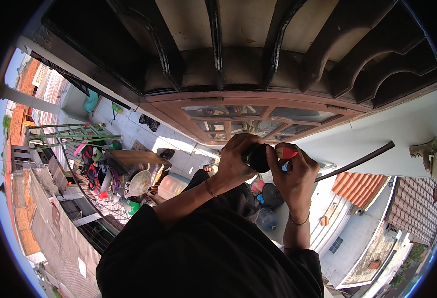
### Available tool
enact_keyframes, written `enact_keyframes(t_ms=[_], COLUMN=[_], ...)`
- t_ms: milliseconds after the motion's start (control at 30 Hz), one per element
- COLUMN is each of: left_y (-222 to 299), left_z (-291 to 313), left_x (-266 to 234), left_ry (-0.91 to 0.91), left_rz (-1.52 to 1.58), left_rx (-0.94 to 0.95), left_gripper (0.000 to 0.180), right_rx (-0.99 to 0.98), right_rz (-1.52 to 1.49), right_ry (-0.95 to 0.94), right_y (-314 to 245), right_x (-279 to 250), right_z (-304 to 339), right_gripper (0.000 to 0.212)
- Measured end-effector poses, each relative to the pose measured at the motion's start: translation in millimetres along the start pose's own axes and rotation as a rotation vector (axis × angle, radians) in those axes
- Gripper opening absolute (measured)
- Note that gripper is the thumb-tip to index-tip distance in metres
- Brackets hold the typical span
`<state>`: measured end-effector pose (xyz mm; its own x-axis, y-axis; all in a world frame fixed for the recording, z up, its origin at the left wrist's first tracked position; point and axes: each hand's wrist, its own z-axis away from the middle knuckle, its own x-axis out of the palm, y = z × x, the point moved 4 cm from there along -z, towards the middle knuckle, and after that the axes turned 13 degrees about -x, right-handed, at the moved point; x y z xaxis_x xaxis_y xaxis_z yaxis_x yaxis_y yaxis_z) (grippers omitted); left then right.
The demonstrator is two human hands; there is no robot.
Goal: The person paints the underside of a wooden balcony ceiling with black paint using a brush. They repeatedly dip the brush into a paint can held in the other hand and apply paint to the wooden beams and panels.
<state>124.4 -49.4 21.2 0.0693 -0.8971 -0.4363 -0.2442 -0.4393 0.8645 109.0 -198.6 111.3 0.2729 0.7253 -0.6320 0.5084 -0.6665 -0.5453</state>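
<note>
In front of my chest both hands are raised close together. My left hand (239, 158) is closed around a dark, round, black object (260, 158), whose kind I cannot make out. My right hand (296, 174) pinches a small red item (287, 151) near the black object, with thumb and forefinger bent. The fingers hide part of both things, and whether they touch each other I cannot tell. Beyond the hands is a brown wooden window frame (174, 113) with glass panes.
Dark curved slats (217, 44) hang overhead. Down to the left are a green metal ladder (69, 135), a wooden board (139, 158), a clear plastic box (173, 186) and piled household items. A dark pipe (362, 160) slants at the right, above tiled roofs (360, 188).
</note>
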Motion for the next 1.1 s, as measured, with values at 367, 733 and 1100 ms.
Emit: enact_keyframes(t_ms=[367, 733, 1100], left_y=[16.5, 25.4, 21.6], left_z=[-10.0, -17.4, -30.1], left_x=[1.6, 5.0, 12.7], left_ry=[0.046, 0.036, 0.002], left_rz=[0.031, 0.013, 0.043], left_rx=[-0.023, -0.055, -0.095], left_gripper=[0.053, 0.053, 0.048], right_rx=[0.371, 0.369, 0.093], right_rz=[-0.36, -0.454, -0.385], right_ry=[0.346, 0.498, 0.385], right_y=[38.6, 37.0, 44.7], right_x=[-24.1, -44.8, -56.3], right_z=[25.2, 25.3, 26.7], right_gripper=[0.018, 0.022, 0.019])
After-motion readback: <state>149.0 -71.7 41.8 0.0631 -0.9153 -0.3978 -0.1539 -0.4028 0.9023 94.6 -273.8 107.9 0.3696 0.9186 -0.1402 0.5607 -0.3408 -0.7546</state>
